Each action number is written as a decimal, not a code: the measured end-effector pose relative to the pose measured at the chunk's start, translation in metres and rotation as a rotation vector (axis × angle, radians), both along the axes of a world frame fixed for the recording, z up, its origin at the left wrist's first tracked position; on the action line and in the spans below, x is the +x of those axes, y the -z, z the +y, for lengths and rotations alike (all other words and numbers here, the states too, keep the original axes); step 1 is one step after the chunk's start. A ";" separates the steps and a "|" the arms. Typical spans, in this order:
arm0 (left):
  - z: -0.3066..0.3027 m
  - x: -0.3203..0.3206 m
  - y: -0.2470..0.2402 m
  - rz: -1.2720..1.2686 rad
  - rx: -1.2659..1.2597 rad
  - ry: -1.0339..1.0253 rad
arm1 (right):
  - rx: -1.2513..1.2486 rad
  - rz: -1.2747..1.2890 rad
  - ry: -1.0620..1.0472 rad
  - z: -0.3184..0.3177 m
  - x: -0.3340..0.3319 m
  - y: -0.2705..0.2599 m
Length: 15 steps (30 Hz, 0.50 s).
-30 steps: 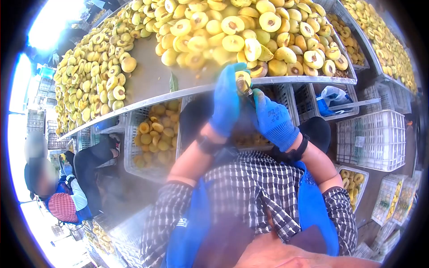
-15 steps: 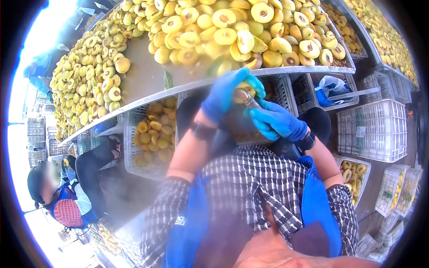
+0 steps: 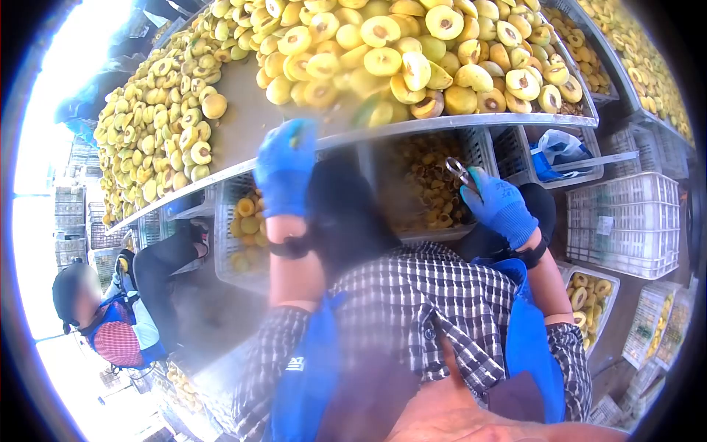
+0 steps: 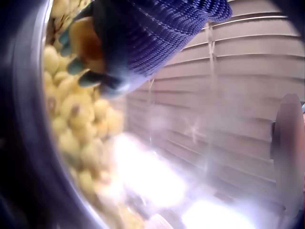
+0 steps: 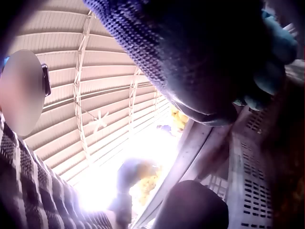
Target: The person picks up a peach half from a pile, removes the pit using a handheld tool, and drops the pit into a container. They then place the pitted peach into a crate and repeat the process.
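Note:
In the head view my gloved left hand (image 3: 286, 168) is raised at the metal table's front edge. The left wrist view shows a yellow peach half (image 4: 88, 44) in its grasp, fingers bent round the fruit. My gloved right hand (image 3: 503, 212) grips a pitting tool with a shiny looped metal head (image 3: 458, 170), which points up and left over a crate of peach pieces (image 3: 434, 180). In the right wrist view the back of the glove hides most of the tool. Halved peaches (image 3: 383, 62) lie heaped on the table (image 3: 247, 103), several with brown centres.
Below the table edge stands another crate of peaches (image 3: 247, 221), left of my knees. A crate with a blue and white bag (image 3: 556, 155) and stacked white crates (image 3: 622, 225) stand to the right. Another person (image 3: 114, 324) sits at far left.
My hands were together at the peach half with the tool against it. Now they are apart: the left has moved left toward the table, the right has moved right with the tool.

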<state>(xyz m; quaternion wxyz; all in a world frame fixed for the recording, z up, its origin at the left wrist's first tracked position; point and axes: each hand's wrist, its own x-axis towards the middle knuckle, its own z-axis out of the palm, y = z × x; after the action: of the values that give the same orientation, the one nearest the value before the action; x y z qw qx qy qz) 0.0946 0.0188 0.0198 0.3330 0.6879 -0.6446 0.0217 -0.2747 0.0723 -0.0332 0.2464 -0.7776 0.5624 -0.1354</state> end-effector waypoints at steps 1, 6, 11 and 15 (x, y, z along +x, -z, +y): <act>-0.001 0.012 -0.005 -0.092 -0.040 -0.029 | -0.072 -0.051 -0.011 -0.001 0.002 0.001; -0.040 -0.009 0.001 -0.266 0.083 0.173 | -0.055 -0.104 -0.090 -0.009 0.007 0.002; -0.080 -0.082 0.001 -0.276 0.672 0.225 | -0.024 -0.066 -0.100 -0.008 0.020 -0.003; -0.086 -0.069 0.009 -0.006 0.665 0.282 | 0.003 -0.094 -0.100 0.000 0.018 -0.008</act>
<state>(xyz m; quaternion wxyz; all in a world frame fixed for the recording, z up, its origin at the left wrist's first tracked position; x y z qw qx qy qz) 0.0257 -0.0668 0.0109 0.0886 0.6628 -0.7059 -0.2334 -0.2563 0.0718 -0.0248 0.2802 -0.7971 0.5109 -0.1585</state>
